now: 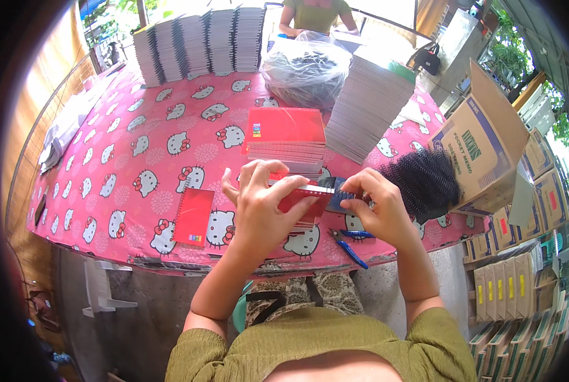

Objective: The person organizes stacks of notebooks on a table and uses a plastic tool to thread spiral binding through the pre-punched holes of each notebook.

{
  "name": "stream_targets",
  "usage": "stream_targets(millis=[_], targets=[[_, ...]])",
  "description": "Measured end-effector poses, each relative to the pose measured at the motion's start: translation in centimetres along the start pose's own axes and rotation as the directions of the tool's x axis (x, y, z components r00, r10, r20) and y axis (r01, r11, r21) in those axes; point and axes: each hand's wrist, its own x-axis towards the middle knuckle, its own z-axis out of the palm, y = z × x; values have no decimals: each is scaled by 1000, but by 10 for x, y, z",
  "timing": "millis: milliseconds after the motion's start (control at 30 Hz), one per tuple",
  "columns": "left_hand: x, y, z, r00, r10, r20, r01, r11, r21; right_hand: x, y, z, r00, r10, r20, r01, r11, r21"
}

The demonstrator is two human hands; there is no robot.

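Note:
My left hand (256,200) grips a small red notebook (299,196) over the front of the table, fingers on top and thumb along its near side. At the notebook's right end my right hand (381,205) is closed in a pinch. What its fingertips hold is too small to make out. A dark blue flat piece (339,198) shows beside those fingertips. Blue-handled pliers (348,247) lie just below my right hand. To the left of my left hand a red spiral notebook (194,216) rests flat. A stack of red notebooks (287,126) stands just beyond my hands.
Black binding coils (421,184) are heaped at the right, against an open cardboard box (474,149). Tall paper stacks (201,44) stand at the back left, another leaning stack (374,102) right of centre. A plastic bag (306,67) sits before a person (316,16) across the table.

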Motion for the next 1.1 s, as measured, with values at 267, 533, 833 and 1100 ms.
stream_targets(millis=[267,533,833,1100], targets=[[-2,-2,6,998,-33,59,38,997,-73,10,-11,5,994,-99,-54,98,995,-12],[-5,1,4,998,-43,47,48,994,-103,11,-20,11,998,-39,-44,39,999,-2],[-4,2,-1,999,-18,29,22,990,-136,12,-25,10,999,42,-32,-39,995,91],[-4,2,1,1000,-12,5,13,985,-173,10,-24,19,994,0,-111,4,999,41]])
